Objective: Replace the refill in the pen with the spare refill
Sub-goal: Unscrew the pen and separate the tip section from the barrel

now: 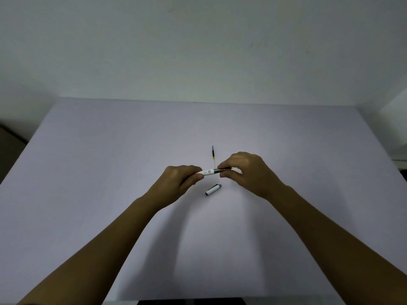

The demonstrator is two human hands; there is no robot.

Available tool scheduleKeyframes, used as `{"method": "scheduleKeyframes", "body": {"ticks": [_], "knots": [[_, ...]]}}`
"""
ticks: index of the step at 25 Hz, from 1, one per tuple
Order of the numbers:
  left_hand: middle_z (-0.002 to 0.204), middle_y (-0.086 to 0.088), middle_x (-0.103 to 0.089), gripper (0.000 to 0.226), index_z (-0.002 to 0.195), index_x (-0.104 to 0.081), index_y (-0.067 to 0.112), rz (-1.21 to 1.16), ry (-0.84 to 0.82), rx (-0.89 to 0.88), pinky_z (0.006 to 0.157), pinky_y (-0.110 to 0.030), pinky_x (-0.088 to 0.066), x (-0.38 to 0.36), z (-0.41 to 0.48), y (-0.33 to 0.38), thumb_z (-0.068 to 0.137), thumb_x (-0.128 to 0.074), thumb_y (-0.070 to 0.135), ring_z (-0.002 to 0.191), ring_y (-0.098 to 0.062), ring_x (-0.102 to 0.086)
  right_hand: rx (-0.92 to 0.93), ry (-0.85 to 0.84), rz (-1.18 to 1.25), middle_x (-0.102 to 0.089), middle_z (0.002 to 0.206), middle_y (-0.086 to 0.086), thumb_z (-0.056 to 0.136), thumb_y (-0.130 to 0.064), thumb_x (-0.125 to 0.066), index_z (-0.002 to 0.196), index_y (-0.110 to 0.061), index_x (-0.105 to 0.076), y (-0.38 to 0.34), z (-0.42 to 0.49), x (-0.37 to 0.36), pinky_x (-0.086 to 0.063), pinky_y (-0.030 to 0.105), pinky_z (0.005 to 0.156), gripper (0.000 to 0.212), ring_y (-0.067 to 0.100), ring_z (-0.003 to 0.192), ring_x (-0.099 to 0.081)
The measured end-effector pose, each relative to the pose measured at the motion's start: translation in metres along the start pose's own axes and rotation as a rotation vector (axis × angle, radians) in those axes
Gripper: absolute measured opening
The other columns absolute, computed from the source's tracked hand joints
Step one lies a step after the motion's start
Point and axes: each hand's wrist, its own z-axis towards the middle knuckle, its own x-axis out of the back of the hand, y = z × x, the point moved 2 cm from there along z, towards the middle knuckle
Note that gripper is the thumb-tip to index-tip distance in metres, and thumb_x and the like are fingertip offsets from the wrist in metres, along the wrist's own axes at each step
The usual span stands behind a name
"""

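A white pen [209, 172] with a dark grip section is held level above the table, between both hands. My left hand [176, 183] pinches its white barrel end. My right hand [244, 172] closes on the dark grip end, hiding the tip. The pen's white cap [213, 190] with a grey end lies on the table just below the pen. A thin spare refill [213, 155], dark at the far end and yellowish lower down, lies on the table just beyond the pen, pointing away from me.
The pale lilac table [110, 161] spreads wide around the hands, with its far edge against a white wall. A white object [396, 128] stands at the far right edge. The near table edge runs along the bottom.
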Motion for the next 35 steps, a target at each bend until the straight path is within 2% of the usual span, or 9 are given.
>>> {"method": "scheduleKeyframes", "body": {"ticks": [4, 9, 12, 14, 17, 20, 24, 29, 35], "knots": [[0.065, -0.001, -0.056, 0.015, 0.093, -0.062, 0.014, 0.065, 0.026, -0.082, 0.058, -0.012, -0.033, 0.005, -0.004, 0.008, 0.092, -0.051, 0.026, 0.062, -0.013, -0.042, -0.255, -0.152, 0.188, -0.075, 0.084, -0.001, 0.087, -0.041, -0.056, 0.089, -0.023, -0.073, 0.001, -0.001, 0.002, -0.051, 0.033, 0.069, 0.025, 0.019, 0.073, -0.067], [0.060, 0.004, -0.047, 0.017, 0.089, -0.060, 0.014, 0.031, 0.037, -0.059, 0.055, -0.014, -0.032, 0.008, -0.006, 0.017, 0.093, -0.049, 0.027, 0.060, -0.013, -0.040, 0.024, -0.008, 0.070, -0.069, 0.081, 0.000, 0.084, -0.024, -0.066, 0.093, -0.017, -0.070, -0.015, 0.001, 0.014, -0.044, 0.025, 0.069, 0.012, 0.014, 0.075, -0.059], [0.062, 0.003, -0.049, 0.015, 0.092, -0.060, 0.013, 0.063, 0.071, -0.074, 0.056, -0.014, -0.032, 0.010, -0.008, 0.021, 0.093, -0.050, 0.025, 0.061, -0.013, -0.040, -0.153, -0.133, 0.157, -0.069, 0.095, -0.007, 0.087, -0.036, -0.059, 0.113, -0.021, -0.063, -0.015, 0.001, 0.017, -0.046, 0.020, 0.083, 0.030, 0.008, 0.092, -0.061], [0.063, 0.002, -0.050, 0.014, 0.093, -0.061, 0.013, 0.086, 0.072, -0.083, 0.055, -0.016, -0.031, 0.012, -0.009, 0.023, 0.093, -0.051, 0.023, 0.060, -0.013, -0.039, -0.224, -0.229, 0.110, -0.073, 0.092, -0.003, 0.093, -0.037, -0.047, 0.103, -0.020, -0.068, -0.013, 0.001, 0.014, -0.050, 0.030, 0.079, 0.028, 0.014, 0.086, -0.065], [0.061, -0.001, -0.050, 0.015, 0.090, -0.061, 0.011, 0.074, 0.065, -0.075, 0.055, -0.019, -0.031, 0.014, -0.006, 0.027, 0.093, -0.052, 0.023, 0.059, -0.015, -0.039, -0.113, -0.087, 0.052, -0.072, 0.082, -0.001, 0.089, -0.026, -0.057, 0.091, -0.018, -0.069, -0.021, 0.002, 0.016, -0.041, 0.022, 0.069, 0.015, 0.014, 0.074, -0.059], [0.059, 0.005, -0.046, 0.014, 0.088, -0.061, 0.013, 0.035, 0.093, -0.053, 0.055, -0.015, -0.032, 0.020, -0.005, 0.029, 0.093, -0.052, 0.023, 0.059, -0.013, -0.039, -0.099, -0.011, 0.151, -0.068, 0.089, -0.007, 0.080, -0.028, -0.070, 0.104, -0.019, -0.064, -0.023, 0.001, 0.021, -0.034, 0.008, 0.086, 0.027, 0.005, 0.083, -0.059], [0.062, 0.005, -0.048, 0.013, 0.090, -0.061, 0.013, 0.082, 0.050, -0.100, 0.057, -0.013, -0.032, 0.022, -0.010, 0.029, 0.093, -0.052, 0.023, 0.061, -0.013, -0.039, -0.178, -0.147, 0.114, -0.070, 0.081, -0.007, 0.088, -0.037, -0.056, 0.091, -0.024, -0.069, -0.022, 0.001, 0.017, -0.041, 0.022, 0.060, 0.018, 0.010, 0.064, -0.057], [0.061, 0.004, -0.048, 0.014, 0.090, -0.061, 0.015, 0.041, 0.072, -0.088, 0.055, -0.012, -0.032, 0.025, -0.009, 0.031, 0.092, -0.051, 0.025, 0.060, -0.011, -0.039, -0.117, -0.003, 0.196, -0.064, 0.082, -0.011, 0.074, -0.030, -0.075, 0.094, -0.023, -0.066, -0.026, -0.002, 0.021, -0.042, 0.007, 0.068, 0.023, -0.003, 0.075, -0.057], [0.062, 0.007, -0.048, 0.011, 0.091, -0.060, 0.017, 0.074, 0.055, -0.136, 0.057, -0.012, -0.032, 0.030, -0.006, 0.033, 0.092, -0.052, 0.024, 0.060, -0.009, -0.040, -0.170, 0.027, 0.253, -0.066, 0.072, -0.008, 0.084, -0.024, -0.066, 0.087, -0.021, -0.072, -0.028, -0.002, 0.023, -0.044, 0.010, 0.060, 0.008, 0.003, 0.064, -0.060]]}}
